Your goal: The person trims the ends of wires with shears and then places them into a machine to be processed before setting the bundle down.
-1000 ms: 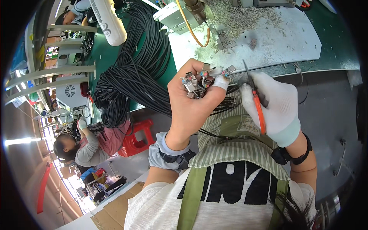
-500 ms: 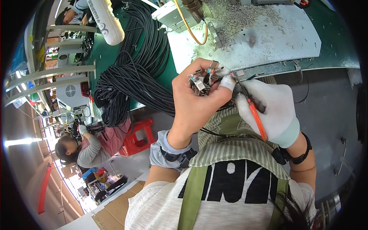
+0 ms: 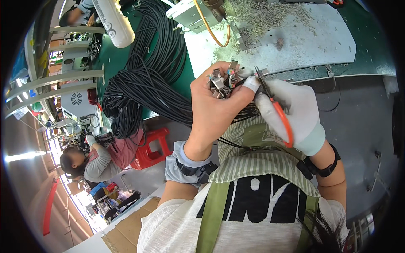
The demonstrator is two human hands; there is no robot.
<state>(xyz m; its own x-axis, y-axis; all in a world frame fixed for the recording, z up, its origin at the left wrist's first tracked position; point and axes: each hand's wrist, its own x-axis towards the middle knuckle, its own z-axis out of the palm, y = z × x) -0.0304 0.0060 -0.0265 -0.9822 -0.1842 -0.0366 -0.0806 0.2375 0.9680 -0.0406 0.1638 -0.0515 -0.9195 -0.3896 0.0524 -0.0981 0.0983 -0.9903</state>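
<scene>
– Green bench (image 3: 373,63), white board (image 3: 331,46) strewn with small metal bits (image 3: 274,19). Where is the work held?

– At the near edge. Metal-shelled cable ends (image 3: 220,86) are bunched in the left hand (image 3: 215,107), its grip closed around them; one connector (image 3: 264,71) is seen beside the cutter tips.

– And the step?

– Trimming, it is judged; a steady end and careful blade placing are called for. Orange-handled cutters (image 3: 282,116) are gripped by the gloved right hand (image 3: 293,109); whether the blades are closed cannot be told.

– Pose?

– Both hands are raised close together, the white-wrapped left thumb pointed toward the cutters. Black cables (image 3: 147,90) are heaped leftward.
</scene>
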